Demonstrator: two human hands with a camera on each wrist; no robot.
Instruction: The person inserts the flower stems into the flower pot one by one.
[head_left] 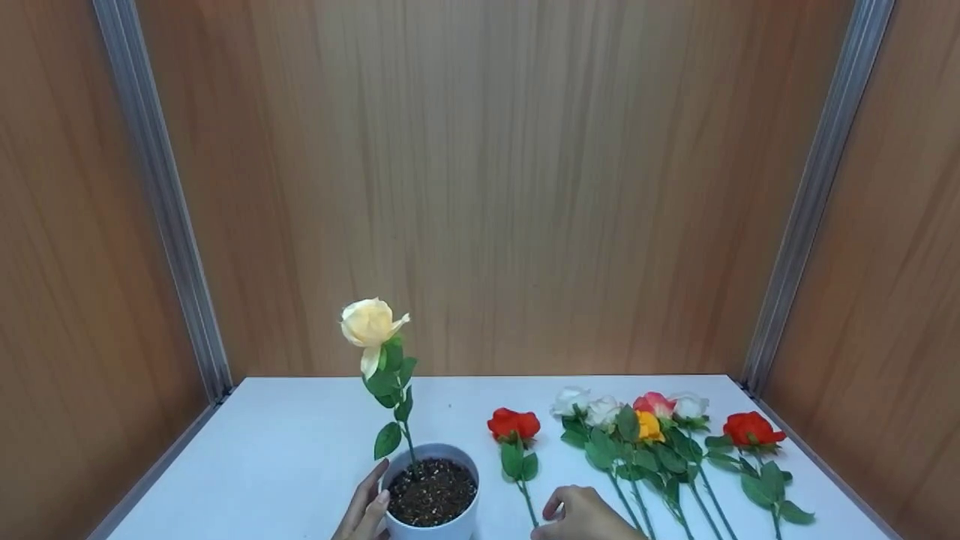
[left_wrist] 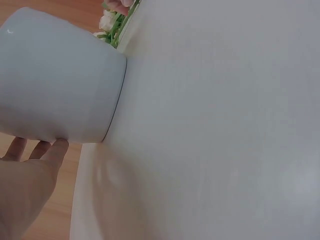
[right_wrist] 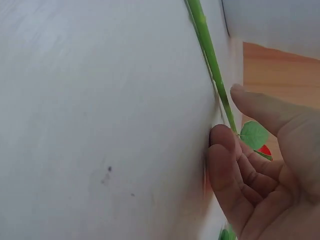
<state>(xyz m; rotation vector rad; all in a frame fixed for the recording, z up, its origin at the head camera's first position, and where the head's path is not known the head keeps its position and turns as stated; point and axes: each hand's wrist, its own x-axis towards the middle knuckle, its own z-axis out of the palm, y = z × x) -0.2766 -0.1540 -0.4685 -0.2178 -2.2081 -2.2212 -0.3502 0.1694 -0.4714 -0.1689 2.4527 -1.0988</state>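
A pale blue-grey flowerpot [head_left: 442, 532] full of dark soil [head_left: 431, 493] stands on the table, a cream rose [head_left: 367, 322] upright in it. My left hand [head_left: 365, 510] rests against the pot's left side; in the left wrist view its fingertips touch the wall of the pot [left_wrist: 55, 80]. To the right of the pot lies a red rose [head_left: 514, 425], blossom pointing away from me. Beside its lower stem is my right hand [head_left: 581, 516]. In the right wrist view the green stem [right_wrist: 212, 57] runs between the spread thumb and the bent fingers [right_wrist: 222, 165], which do not close on it.
Several more roses lie at the right: white ones [head_left: 571, 400], a yellow one [head_left: 649, 426], a pink one [head_left: 655, 405] and another red one [head_left: 752, 430]. The white table [head_left: 300, 435] is enclosed by wood-grain panels [head_left: 480, 187] at the back and sides.
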